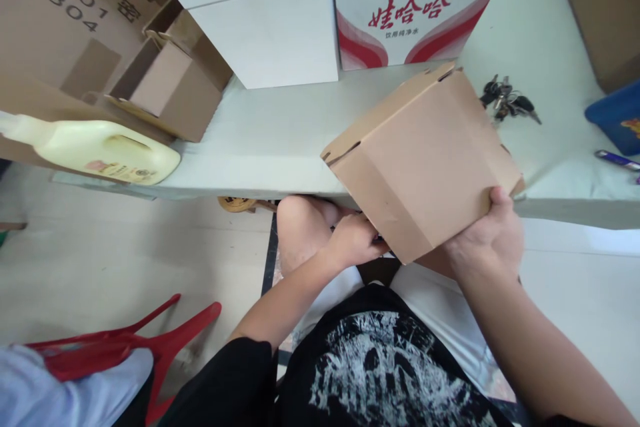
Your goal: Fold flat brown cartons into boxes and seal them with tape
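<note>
A small brown cardboard box point(430, 153) is tilted above the table's front edge, its broad face toward me. My right hand point(493, 237) grips the box at its lower right corner, thumb on the face and the other fingers hidden beneath. Beside the lower left edge of the box, my left hand point(355, 240) is closed with its fingers curled. Something small and dark shows at those fingers, partly behind the box; I cannot tell what it is. A bunch of keys point(507, 100) lies on the table just right of the box.
White cartons point(270, 33) stand at the back of the pale green tablecloth point(250, 140). To the left are an open cardboard box point(175, 87) and a pale yellow bottle point(110, 150). A blue container point(617, 120) and a purple pen point(617, 160) lie right. A red chair point(165, 347) stands lower left.
</note>
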Demonstrator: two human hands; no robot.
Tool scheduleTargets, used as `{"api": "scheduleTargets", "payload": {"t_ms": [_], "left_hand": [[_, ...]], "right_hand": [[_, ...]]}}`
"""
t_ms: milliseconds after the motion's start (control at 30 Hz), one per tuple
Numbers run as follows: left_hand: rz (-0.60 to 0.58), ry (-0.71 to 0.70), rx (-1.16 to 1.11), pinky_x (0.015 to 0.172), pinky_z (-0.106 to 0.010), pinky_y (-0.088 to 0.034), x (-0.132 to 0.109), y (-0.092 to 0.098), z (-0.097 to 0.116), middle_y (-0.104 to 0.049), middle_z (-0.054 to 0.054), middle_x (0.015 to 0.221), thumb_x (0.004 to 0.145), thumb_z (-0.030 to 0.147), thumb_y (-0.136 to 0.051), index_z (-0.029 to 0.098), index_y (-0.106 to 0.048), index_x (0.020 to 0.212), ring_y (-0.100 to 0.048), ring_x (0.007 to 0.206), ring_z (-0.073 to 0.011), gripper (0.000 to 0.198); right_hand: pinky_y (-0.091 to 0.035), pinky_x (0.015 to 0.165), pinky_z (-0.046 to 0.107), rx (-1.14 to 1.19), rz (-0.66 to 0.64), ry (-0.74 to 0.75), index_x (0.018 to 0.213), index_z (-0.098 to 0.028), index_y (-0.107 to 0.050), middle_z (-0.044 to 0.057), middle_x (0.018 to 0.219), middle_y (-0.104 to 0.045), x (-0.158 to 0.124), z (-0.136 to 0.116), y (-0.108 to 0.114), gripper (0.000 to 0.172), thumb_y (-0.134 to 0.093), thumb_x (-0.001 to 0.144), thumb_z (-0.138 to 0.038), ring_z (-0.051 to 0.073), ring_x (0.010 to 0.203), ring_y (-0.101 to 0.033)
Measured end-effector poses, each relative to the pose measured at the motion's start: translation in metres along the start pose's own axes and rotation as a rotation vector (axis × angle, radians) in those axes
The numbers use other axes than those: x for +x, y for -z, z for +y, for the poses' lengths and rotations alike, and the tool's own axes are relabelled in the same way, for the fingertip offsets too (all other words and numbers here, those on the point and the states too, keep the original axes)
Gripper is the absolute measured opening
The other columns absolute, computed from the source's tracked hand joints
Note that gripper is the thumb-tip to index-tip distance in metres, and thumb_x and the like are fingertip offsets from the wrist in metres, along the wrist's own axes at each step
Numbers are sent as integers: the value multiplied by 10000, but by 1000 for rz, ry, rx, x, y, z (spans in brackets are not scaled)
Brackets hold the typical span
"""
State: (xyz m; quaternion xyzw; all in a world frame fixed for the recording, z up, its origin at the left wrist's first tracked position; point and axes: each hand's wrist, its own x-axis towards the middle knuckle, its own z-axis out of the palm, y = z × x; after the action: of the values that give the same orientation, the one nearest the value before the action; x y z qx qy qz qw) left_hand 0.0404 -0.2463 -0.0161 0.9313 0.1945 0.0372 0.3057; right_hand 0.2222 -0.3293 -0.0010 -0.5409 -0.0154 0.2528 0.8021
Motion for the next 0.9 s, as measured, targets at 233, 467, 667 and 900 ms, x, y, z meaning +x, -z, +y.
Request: {"api": "scheduleTargets", "payload": {"t_ms": [233, 467, 667, 900], "left_hand": [[-37, -73, -8, 718, -367, -649, -10, -17, 10, -722, -58, 1362, 959, 328, -581, 278, -744, 1223, -778, 1029, -252, 314], [204, 124, -316, 959, -403, -600, 26, 4, -26, -667, -106, 1268, 884, 297, -659, 203, -717, 1016, -716, 1065, -239, 173], [599, 336, -303, 803, -300, -534, 52, 28, -61, -563, -31, 990, 851, 255, -708, 215, -573, 856, -593, 870, -151, 140], [899, 17, -26, 1030, -391, -489, 98, 64, -56, -609, -91, 1107, 901, 425, -688, 227, -563, 983, -595, 1125, -234, 247]], "right_hand": [[-595, 726, 331, 320, 76, -179, 841, -261, -529, -33, 730, -557, 15, 13, -14, 253, -624, 633, -368, 171, 722, -602], [-594, 762, 318, 87, 223, -338, 1095, -304, -523, -58, 928, -571, 42, 37, -14, 544, -541, 583, -119, 140, 930, -665], [-577, 792, 283, 9, 108, -357, 983, -261, -550, -38, 936, -575, 38, 39, -14, 382, -574, 626, -129, 127, 978, -654], [-569, 805, 281, 15, 78, -383, 983, -255, -556, -23, 983, -582, 40, 40, -14, 369, -600, 626, -171, 127, 993, -641]]}}
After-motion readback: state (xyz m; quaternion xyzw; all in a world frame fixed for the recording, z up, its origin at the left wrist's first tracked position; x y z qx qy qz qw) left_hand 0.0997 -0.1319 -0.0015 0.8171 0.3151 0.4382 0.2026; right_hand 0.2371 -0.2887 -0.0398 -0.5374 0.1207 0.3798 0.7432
